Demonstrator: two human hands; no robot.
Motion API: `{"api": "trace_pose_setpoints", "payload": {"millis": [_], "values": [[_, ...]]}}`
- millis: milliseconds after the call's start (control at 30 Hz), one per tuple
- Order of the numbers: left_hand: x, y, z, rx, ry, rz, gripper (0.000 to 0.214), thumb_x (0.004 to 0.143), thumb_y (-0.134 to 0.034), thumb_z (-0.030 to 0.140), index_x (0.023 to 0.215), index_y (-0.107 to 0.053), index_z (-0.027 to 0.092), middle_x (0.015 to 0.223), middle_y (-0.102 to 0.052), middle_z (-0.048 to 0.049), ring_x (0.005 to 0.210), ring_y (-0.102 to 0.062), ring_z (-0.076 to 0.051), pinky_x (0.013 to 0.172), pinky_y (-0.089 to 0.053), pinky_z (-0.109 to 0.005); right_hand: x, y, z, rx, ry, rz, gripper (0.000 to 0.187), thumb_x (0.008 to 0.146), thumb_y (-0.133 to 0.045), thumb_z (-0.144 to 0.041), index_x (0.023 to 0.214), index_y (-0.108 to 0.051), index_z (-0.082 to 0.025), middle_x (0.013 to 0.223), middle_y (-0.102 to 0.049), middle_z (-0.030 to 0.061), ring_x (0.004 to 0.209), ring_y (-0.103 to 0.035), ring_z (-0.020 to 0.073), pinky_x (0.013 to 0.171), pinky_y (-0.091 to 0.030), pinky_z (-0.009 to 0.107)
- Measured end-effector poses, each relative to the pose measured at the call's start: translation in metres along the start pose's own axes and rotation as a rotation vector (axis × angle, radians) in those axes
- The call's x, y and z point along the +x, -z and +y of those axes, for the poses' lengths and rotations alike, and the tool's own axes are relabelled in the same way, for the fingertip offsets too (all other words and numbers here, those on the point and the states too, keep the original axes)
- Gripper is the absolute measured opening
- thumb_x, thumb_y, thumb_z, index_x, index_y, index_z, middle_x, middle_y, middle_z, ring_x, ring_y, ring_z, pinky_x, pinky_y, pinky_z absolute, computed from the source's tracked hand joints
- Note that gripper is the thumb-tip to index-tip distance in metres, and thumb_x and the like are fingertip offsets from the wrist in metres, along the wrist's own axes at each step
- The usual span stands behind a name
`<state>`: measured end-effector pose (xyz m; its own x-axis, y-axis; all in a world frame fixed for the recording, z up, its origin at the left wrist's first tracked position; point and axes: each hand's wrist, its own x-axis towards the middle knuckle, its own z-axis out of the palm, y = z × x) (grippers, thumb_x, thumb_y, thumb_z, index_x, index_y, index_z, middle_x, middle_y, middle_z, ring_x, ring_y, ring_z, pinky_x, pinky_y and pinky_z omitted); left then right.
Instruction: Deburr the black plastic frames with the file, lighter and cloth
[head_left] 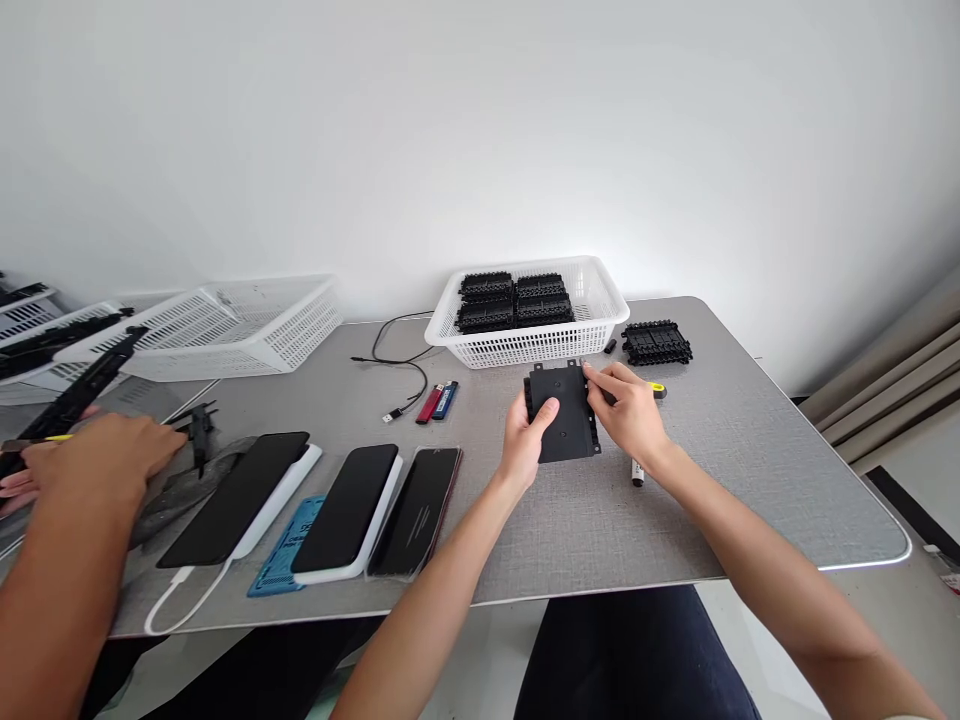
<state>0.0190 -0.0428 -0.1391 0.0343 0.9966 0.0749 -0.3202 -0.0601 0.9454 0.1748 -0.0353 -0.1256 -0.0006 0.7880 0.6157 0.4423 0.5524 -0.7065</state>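
My left hand [529,432] is closed around the left side of a flat black plastic panel [564,425], its thumb lying on the face. The panel has small tabs and holes along its edges and is held up over the table. At its upper right corner, the fingers of my right hand [626,405] are pinched together on the edge. Whether a small part sits between those fingertips is hidden. Just beyond the panel, a white basket [525,350] holds several black ridged plastic parts [514,315]. More such parts form a stack [657,342] to its right.
A marker [637,472] and a yellow-and-black tool handle [658,391] lie by my right hand. Leftward are red and blue lighter-like items [437,402], a black cable [409,410], several phones [349,510] and an emptier-looking basket [300,330]. A co-worker's hands [97,455] handle a long black part at far left.
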Motion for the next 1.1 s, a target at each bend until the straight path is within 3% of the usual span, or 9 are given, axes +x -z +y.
{"api": "trace_pose_setpoints", "payload": {"millis": [167,433,567,633,700,800,867,933,1100], "values": [[0.006,0.008,0.002,-0.047,-0.040,0.113,0.048,0.071,-0.075,0.045,0.109,-0.059,0.019,0.109,-0.070,-0.0106,0.097,-0.069,-0.028,0.080,-0.057,-0.039,-0.006,-0.004,-0.004,-0.068,0.053,-0.179,0.034,0.090,-0.047,-0.024,0.112,-0.072,-0.027,0.083,-0.061,0.0058,0.067,-0.056,0.0174,0.064,-0.047,0.033],[0.019,0.024,0.008,-0.140,-0.078,0.269,0.050,0.064,-0.081,0.043,0.102,-0.064,0.017,0.103,-0.072,-0.0096,0.093,-0.070,-0.026,0.081,-0.057,-0.037,-0.009,-0.003,-0.012,-0.013,0.106,-0.330,0.034,0.087,-0.046,-0.018,0.106,-0.073,-0.022,0.081,-0.062,0.0046,0.065,-0.056,0.0149,0.062,-0.044,0.030],[0.018,0.027,0.012,-0.102,-0.055,0.204,0.048,0.065,-0.081,0.042,0.103,-0.064,0.017,0.104,-0.072,-0.0106,0.094,-0.069,-0.027,0.080,-0.058,-0.037,-0.005,0.003,-0.011,-0.032,0.107,-0.399,0.029,0.084,-0.047,-0.015,0.091,-0.074,-0.022,0.079,-0.062,0.0037,0.062,-0.053,0.0136,0.061,-0.042,0.029],[0.017,0.027,0.013,-0.062,-0.034,0.147,0.047,0.068,-0.078,0.043,0.105,-0.063,0.018,0.104,-0.072,-0.0112,0.096,-0.069,-0.027,0.079,-0.058,-0.037,-0.002,0.007,-0.010,-0.013,0.056,-0.357,0.027,0.081,-0.048,-0.013,0.076,-0.073,-0.022,0.075,-0.062,0.0027,0.060,-0.052,0.0133,0.059,-0.041,0.029],[0.015,0.026,0.014,-0.042,-0.033,0.122,0.046,0.071,-0.075,0.044,0.108,-0.063,0.019,0.104,-0.072,-0.0110,0.097,-0.069,-0.027,0.079,-0.058,-0.037,0.000,0.009,-0.011,0.050,-0.033,-0.222,0.026,0.080,-0.049,-0.013,0.071,-0.071,-0.022,0.070,-0.061,0.0019,0.057,-0.052,0.0134,0.057,-0.040,0.029],[0.012,0.021,0.012,-0.032,-0.025,0.099,0.048,0.072,-0.075,0.044,0.110,-0.063,0.019,0.106,-0.071,-0.0110,0.097,-0.069,-0.028,0.079,-0.058,-0.038,0.003,0.011,-0.013,0.144,-0.126,0.035,0.024,0.085,-0.051,-0.020,0.086,-0.075,-0.024,0.072,-0.061,0.0018,0.063,-0.055,0.0159,0.063,-0.044,0.032],[0.009,0.016,0.011,-0.022,-0.006,0.057,0.047,0.071,-0.075,0.043,0.109,-0.063,0.018,0.107,-0.071,-0.0113,0.097,-0.068,-0.028,0.079,-0.058,-0.038,0.003,0.009,-0.014,0.165,-0.123,0.134,0.024,0.087,-0.054,-0.025,0.099,-0.075,-0.027,0.077,-0.062,0.0025,0.071,-0.056,0.0181,0.069,-0.046,0.035],[0.007,0.010,0.009,-0.015,0.006,0.009,0.046,0.071,-0.076,0.042,0.107,-0.063,0.018,0.109,-0.071,-0.0114,0.098,-0.068,-0.029,0.079,-0.058,-0.039,0.003,0.007,-0.013,0.162,-0.090,0.130,0.026,0.087,-0.055,-0.028,0.106,-0.074,-0.029,0.081,-0.061,0.0032,0.075,-0.056,0.0190,0.071,-0.046,0.036],[0.005,0.008,0.009,-0.047,0.023,0.002,0.046,0.071,-0.076,0.042,0.107,-0.063,0.017,0.107,-0.071,-0.0121,0.097,-0.068,-0.029,0.080,-0.057,-0.040,-0.002,-0.002,-0.007,0.128,-0.009,-0.057,0.030,0.090,-0.051,-0.026,0.112,-0.072,-0.028,0.080,-0.059,0.0034,0.071,-0.055,0.0179,0.065,-0.045,0.033]]}}
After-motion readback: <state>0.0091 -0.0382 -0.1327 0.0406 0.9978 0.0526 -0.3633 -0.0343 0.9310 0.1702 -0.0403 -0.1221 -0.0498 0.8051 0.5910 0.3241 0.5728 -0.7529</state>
